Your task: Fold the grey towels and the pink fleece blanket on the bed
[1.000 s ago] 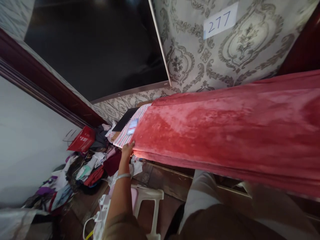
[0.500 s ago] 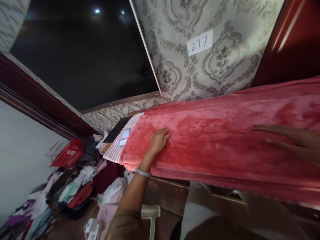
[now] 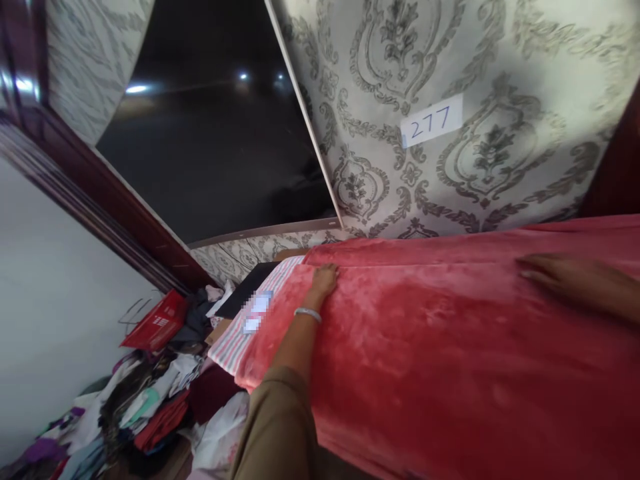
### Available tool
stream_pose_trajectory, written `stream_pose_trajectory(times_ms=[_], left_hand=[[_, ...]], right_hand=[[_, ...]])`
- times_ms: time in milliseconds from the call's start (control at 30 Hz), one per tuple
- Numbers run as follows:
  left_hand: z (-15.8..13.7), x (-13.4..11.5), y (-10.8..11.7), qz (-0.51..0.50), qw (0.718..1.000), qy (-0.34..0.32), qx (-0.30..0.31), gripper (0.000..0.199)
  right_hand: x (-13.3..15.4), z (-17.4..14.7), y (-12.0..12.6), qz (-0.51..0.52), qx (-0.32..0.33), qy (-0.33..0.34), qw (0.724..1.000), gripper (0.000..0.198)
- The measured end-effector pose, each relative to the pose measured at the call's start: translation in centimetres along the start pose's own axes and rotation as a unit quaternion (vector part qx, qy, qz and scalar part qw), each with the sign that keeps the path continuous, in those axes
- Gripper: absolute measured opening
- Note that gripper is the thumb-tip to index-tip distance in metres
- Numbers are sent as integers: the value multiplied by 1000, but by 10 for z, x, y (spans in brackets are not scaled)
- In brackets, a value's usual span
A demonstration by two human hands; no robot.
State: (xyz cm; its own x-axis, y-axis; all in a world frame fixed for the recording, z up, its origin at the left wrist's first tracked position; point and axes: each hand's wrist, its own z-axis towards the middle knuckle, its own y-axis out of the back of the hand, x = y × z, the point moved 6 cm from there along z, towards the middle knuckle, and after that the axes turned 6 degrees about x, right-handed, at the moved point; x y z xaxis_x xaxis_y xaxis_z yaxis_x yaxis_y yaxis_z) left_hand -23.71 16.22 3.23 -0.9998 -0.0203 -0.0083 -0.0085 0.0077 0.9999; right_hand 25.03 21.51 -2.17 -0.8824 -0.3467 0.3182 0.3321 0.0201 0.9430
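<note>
While both hands lay flat and open on the red blanket point(image 3: 450, 347), left hand point(image 3: 324, 279) near its far corner, right hand point(image 3: 560, 280) farther along, gripping nothing; a hard push could have slid it off the bed toward the clothes pile point(image 3: 145, 407).

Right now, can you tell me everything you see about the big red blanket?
The red blanket looks soft and plushy, with a velvety shine and lighter rubbed patches. It lies spread flat over a raised surface, stretching from the striped cloth at its left end off the picture's right edge, with its near edge hanging down. Its far edge runs along the patterned wall. The left hand presses flat near its far left corner, and the right hand lies flat on it farther right.
</note>
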Motion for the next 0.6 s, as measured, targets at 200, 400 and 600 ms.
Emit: stream_pose_trajectory(times_ms=[200,400,600], left_hand=[[28,28,1,58,998,8,28,38],[46,49,1,88,995,43,30,48],[65,63,0,95,991,89,14,47]], right_hand=[[10,22,-10,-12,48,10,999,64],[18,22,-1,-18,22,-40,999,51],[11,40,-8,-13,-9,-103,994,57]])
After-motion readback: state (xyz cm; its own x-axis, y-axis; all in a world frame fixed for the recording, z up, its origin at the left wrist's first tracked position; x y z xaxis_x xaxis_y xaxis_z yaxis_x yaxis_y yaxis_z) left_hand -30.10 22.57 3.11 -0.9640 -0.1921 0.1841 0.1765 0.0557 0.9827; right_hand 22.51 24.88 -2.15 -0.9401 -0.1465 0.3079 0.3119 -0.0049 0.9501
